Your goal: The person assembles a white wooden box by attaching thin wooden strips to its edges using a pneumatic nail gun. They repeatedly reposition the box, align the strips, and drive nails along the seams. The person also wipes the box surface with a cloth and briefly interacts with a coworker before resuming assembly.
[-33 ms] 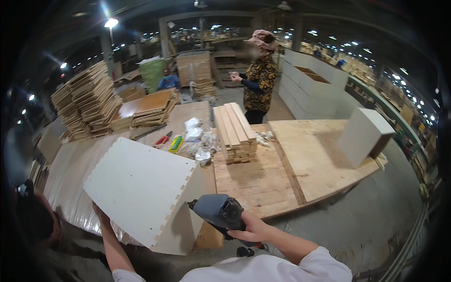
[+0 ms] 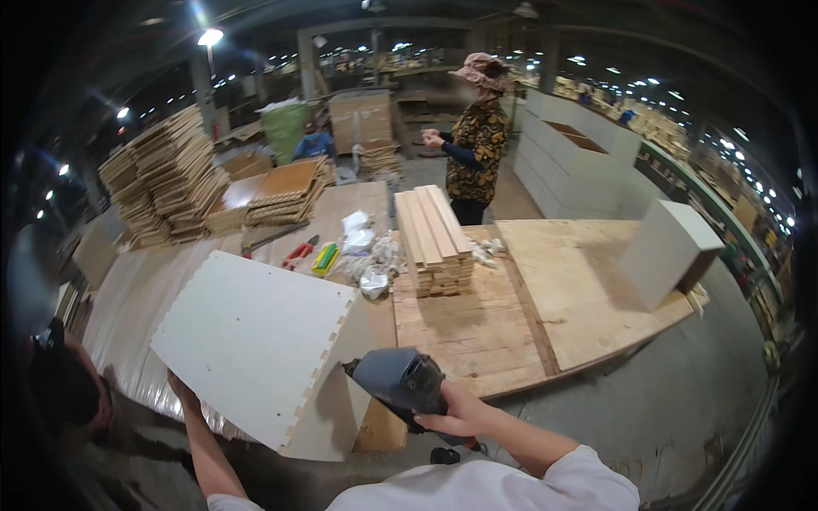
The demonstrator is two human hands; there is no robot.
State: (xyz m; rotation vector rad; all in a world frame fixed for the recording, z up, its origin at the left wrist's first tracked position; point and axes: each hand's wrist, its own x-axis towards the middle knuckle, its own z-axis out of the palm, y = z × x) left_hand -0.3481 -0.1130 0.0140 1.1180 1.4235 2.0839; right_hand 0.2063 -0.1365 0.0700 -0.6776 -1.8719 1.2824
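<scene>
A white wooden box (image 2: 251, 345) with finger-jointed corners sits tilted on the left table, its broad panel facing up. My left hand (image 2: 182, 392) grips its lower left edge, with the fingers partly hidden behind the panel. My right hand (image 2: 460, 412) is wrapped round the handle of a dark blue-grey nail gun (image 2: 399, 379). The tool's nose is against or very close to the box's right side, near the jointed edge; exact contact cannot be made out.
Beyond the box lie red-handled pliers (image 2: 300, 252), a yellow-green packet (image 2: 325, 259) and crumpled plastic wrap (image 2: 375, 281). Wood strips (image 2: 433, 234) are stacked on the plywood table (image 2: 477, 341). Another white box (image 2: 669, 255) stands right. A co-worker (image 2: 475, 145) stands behind; panels (image 2: 162, 175) pile up left.
The view has shifted slightly, so the background sits a little farther right. My hands, the box and the nail gun keep nearly the same positions.
</scene>
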